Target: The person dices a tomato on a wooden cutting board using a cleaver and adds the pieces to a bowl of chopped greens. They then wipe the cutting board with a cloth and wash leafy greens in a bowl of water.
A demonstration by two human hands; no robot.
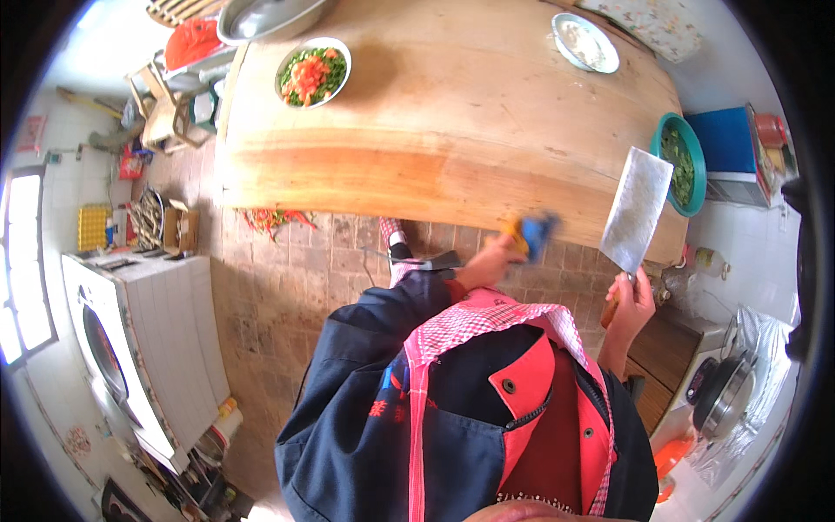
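A Chinese cleaver [638, 207] points upward on the right, its broad blade in front of the wooden table's near right part. My right hand [633, 301] grips its wooden handle. Left of it, my left hand [490, 262] holds a small yellow-and-blue thing [536, 236] at the front edge of the wooden table [417, 130]. That thing is blurred by motion, so I cannot tell whether it is a cloth or a sponge. Close to the blade's right side stands a teal plastic basin [697, 196] with green leaves in it.
A bowl of chopped greens and orange-red pieces [312, 73] stands at the table's far left, beside a metal basin [271, 19]. At the far right is a bowl with white contents [585, 44]. Red and green scraps [274, 220] lie on the brick floor. A white-tiled stove [163, 326] stands left.
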